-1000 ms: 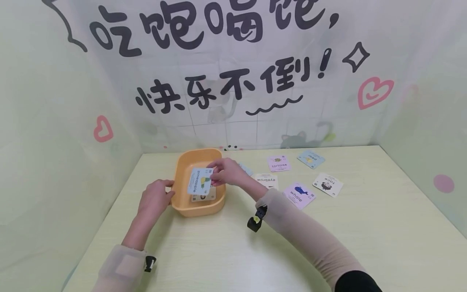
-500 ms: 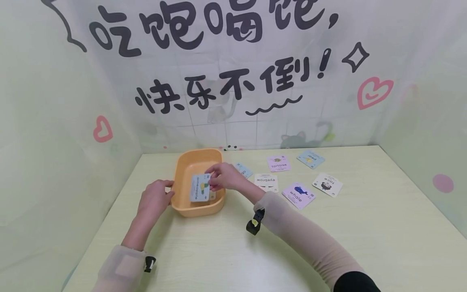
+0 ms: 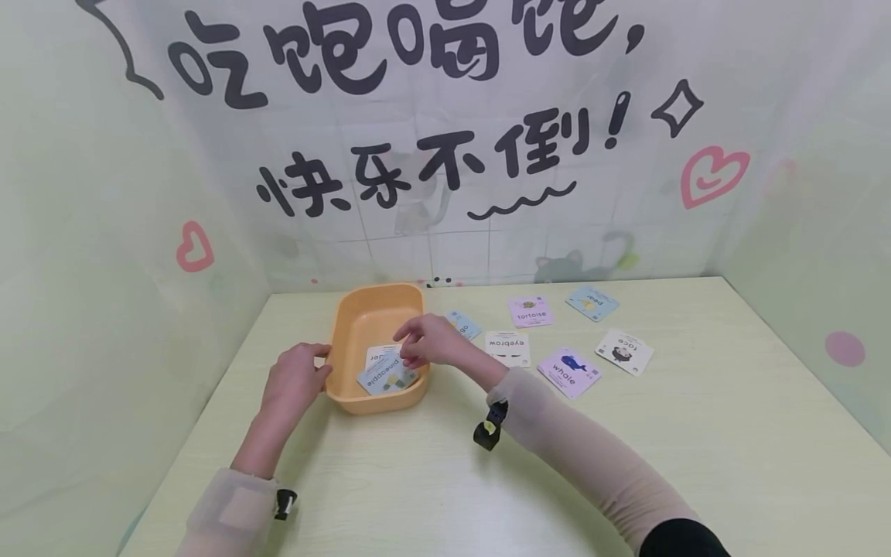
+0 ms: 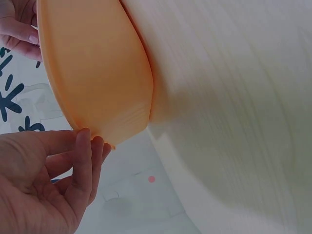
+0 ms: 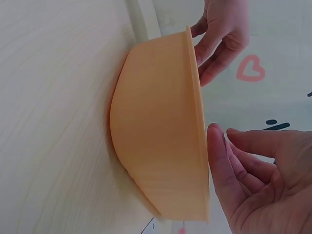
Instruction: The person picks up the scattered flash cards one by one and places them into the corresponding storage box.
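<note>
Table with basin, cards

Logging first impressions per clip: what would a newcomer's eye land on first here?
Probably the orange tub at the table's far left, with the pineapple card lying inside on another card. The right hand hovers over it, empty, while the left hand touches the tub's rim. Loose picture cards, like the whale card, lie to the right.
</note>
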Available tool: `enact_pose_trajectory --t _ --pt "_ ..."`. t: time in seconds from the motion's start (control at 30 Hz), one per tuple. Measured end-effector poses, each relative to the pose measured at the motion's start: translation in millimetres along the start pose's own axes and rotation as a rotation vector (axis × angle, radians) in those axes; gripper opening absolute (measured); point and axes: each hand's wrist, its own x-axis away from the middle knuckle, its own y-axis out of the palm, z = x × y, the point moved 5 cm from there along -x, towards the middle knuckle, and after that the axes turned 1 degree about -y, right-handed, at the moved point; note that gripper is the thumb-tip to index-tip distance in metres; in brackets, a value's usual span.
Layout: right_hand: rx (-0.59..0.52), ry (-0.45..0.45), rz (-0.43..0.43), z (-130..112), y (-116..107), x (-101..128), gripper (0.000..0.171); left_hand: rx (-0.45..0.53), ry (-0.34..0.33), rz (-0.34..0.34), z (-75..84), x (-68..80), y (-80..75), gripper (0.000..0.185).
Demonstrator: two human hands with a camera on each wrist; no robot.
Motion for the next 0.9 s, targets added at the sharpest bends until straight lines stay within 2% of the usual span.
enact_pose_trajectory --t 0.37,0.9 --pt "-0.016 -0.005 -0.003 0.0 -7.1 8.7 0.033 0.005 -0.001 -0.002 0.3 0.3 0.3 0.042" --pt "0.015 -0.055 -0.007 5.9 -26.9 37.3 0.029 0.004 0.004 -0.003 0.6 0.8 -0.9 0.042"
